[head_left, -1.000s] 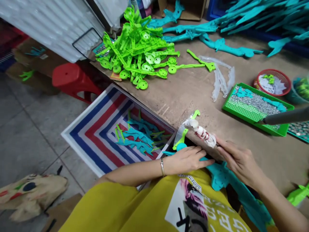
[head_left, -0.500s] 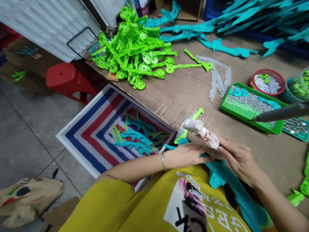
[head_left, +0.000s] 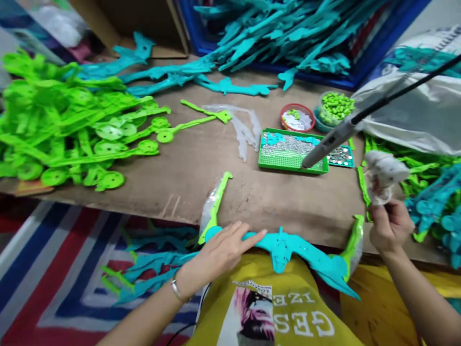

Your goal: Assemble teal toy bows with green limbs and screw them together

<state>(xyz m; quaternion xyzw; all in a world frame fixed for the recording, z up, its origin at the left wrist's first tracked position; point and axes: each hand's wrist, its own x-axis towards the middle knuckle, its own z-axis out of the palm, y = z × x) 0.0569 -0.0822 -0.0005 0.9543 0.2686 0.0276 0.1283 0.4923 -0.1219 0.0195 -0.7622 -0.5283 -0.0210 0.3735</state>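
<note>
A long teal plastic bow-shaped piece [head_left: 283, 247] lies along the table's front edge, close against my yellow shirt. Green arms with clear film, a left one [head_left: 216, 206] and a right one [head_left: 355, 245], stick up from its two ends. My left hand [head_left: 223, 247] rests flat across the piece's left half, fingers stretched out. Off to the right, my right hand [head_left: 392, 226] is closed around the handle of what looks like a hammer wrapped in white cloth [head_left: 387, 168]. Its head points up, apart from the teal piece.
A grey electric screwdriver [head_left: 329, 142] hangs over a green tray [head_left: 264, 166] of screws. Green parts [head_left: 108, 129] are heaped on the left, teal parts [head_left: 259, 38] fill a blue crate behind. Joined pieces [head_left: 154, 264] lie in the striped-lined bin at lower left.
My right hand has carried the wrapped hammer away to the right. My left hand now lies flat on the teal piece, which shows more fully. The view has swung right.
</note>
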